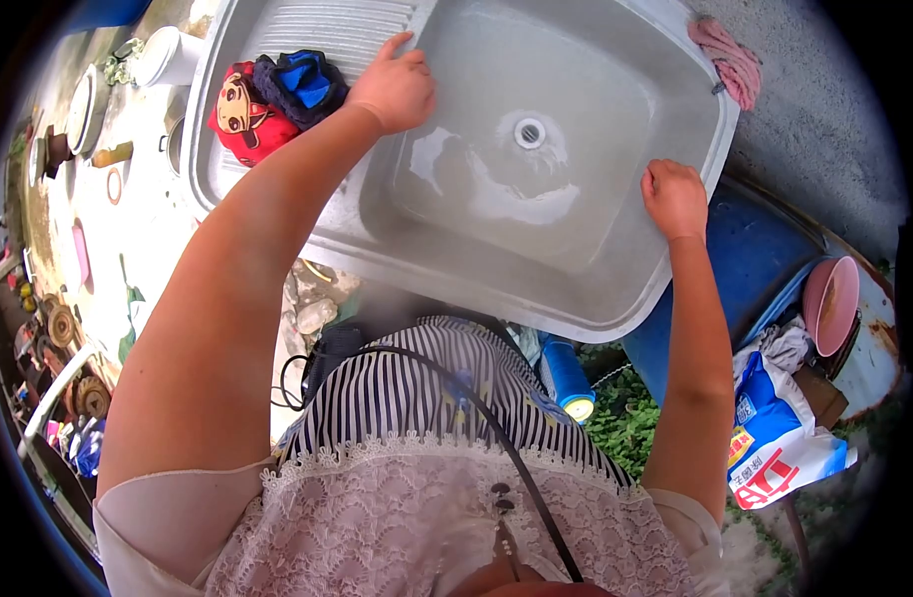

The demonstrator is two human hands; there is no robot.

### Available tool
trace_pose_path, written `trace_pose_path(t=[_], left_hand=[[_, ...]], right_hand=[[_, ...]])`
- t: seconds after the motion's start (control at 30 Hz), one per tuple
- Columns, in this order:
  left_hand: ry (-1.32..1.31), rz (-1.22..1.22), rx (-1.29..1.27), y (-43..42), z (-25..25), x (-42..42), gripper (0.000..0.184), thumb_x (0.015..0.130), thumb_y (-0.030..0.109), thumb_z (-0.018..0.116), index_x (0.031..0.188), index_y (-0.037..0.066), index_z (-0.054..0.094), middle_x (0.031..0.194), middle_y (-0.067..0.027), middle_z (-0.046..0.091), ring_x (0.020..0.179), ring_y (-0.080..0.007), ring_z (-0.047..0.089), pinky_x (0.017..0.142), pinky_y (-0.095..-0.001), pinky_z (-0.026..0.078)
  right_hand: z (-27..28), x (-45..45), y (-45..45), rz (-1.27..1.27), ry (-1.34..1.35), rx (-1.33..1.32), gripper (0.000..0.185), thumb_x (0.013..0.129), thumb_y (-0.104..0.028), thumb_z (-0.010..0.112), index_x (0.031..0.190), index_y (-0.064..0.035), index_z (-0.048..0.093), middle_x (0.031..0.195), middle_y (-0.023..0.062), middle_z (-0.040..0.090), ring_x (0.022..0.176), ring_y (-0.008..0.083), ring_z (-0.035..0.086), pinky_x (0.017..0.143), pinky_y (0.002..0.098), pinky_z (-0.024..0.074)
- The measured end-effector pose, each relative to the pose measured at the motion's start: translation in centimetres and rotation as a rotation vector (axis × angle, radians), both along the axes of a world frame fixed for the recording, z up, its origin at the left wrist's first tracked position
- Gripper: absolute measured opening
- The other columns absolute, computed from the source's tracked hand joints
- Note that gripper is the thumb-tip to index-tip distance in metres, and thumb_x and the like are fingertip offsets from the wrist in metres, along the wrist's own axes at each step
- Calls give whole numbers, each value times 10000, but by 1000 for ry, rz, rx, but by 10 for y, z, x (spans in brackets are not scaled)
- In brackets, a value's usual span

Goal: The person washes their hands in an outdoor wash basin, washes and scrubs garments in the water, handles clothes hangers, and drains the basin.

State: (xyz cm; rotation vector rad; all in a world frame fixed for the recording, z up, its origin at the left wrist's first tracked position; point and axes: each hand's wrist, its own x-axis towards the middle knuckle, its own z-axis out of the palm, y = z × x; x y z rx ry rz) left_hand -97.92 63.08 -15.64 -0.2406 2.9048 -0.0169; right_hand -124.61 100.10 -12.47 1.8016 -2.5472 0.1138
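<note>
A large grey sink basin [496, 261] holds some shallow water around its round drain [529, 132], with a ribbed washboard [327, 22] on its left side. My left hand [395, 92] rests on the ridge between washboard and basin, index finger stretched out and the others bent. Beside its wrist lie a red cloth item with a cartoon face [239, 111] and a dark blue cloth item [302, 85], both crumpled. My right hand [674, 201] is curled closed at the basin's right inner wall; whatever is inside the fingers, if anything, is hidden.
A pink cloth [727, 62] hangs over the top right rim. Below right are a blue barrel [735, 259], a pink bowl [830, 306] and a blue-white detergent bag [780, 428]. Pots and a white bucket [170, 57] stand at left.
</note>
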Motion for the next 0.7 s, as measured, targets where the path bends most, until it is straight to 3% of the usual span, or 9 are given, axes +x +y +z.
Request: trace_pose_path(t=[0.1, 0.2, 0.3, 0.4, 0.53, 0.6, 0.7], left_hand=[[6, 4, 5, -1, -1, -1, 317, 967, 231, 532, 919, 87, 810, 1017, -23, 772, 1227, -174, 598, 1317, -480, 180], [-34, -1, 11, -1, -2, -1, 314, 956, 229, 535, 896, 91, 810, 986, -17, 768, 1211, -177, 597, 1318, -476, 180], [-48, -5, 7, -4, 2, -2, 308, 947, 231, 539, 880, 98, 809, 960, -8, 761, 1192, -177, 593, 1318, -472, 180], [-32, -1, 18, -2, 1, -2, 262, 940, 223, 561, 836, 112, 775, 913, 19, 739, 1154, -156, 600, 1322, -475, 192], [-49, -11, 6, -3, 4, -3, 245, 934, 225, 578, 797, 120, 752, 889, 33, 727, 1135, -143, 605, 1321, -480, 205], [-15, -17, 16, -5, 1, -3, 243, 929, 225, 583, 786, 120, 748, 885, 31, 726, 1132, -145, 606, 1318, -483, 210], [33, -20, 41, -5, 0, -3, 233, 921, 223, 592, 776, 121, 744, 883, 28, 726, 1128, -148, 607, 1314, -487, 217]], right_hand=[[-12, -6, 3, 8, 50, 64, 99, 870, -119, 697, 795, -71, 652, 785, 80, 670, 801, 334, 669, 815, 474, 523], [-26, 6, -3, -139, 160, 400, 163, 914, -178, 694, 1033, -67, 707, 1070, 98, 723, 1055, 327, 678, 999, 470, 502], [-89, 38, -8, -236, -225, 198, 500, 973, -291, 676, 1404, -51, 596, 1493, 156, 571, 1423, 346, 496, 1209, 468, 377], [-125, 53, -30, -490, -127, 316, 734, 1005, -385, 646, 1599, -39, 392, 1704, 206, 304, 1599, 369, 228, 1309, 456, 233], [-184, 25, -69, -693, -121, 107, 776, 990, -416, 645, 1616, -50, 368, 1702, 262, 277, 1601, 427, 182, 1302, 545, 167], [-178, 34, -135, -867, -133, 54, 769, 978, -406, 651, 1616, -77, 373, 1695, 303, 256, 1583, 456, 208, 1293, 595, 137], [-183, 62, -202, -568, -304, -96, 739, 978, -419, 640, 1609, -115, 405, 1735, 221, 230, 1612, 431, 154, 1282, 638, 83]])
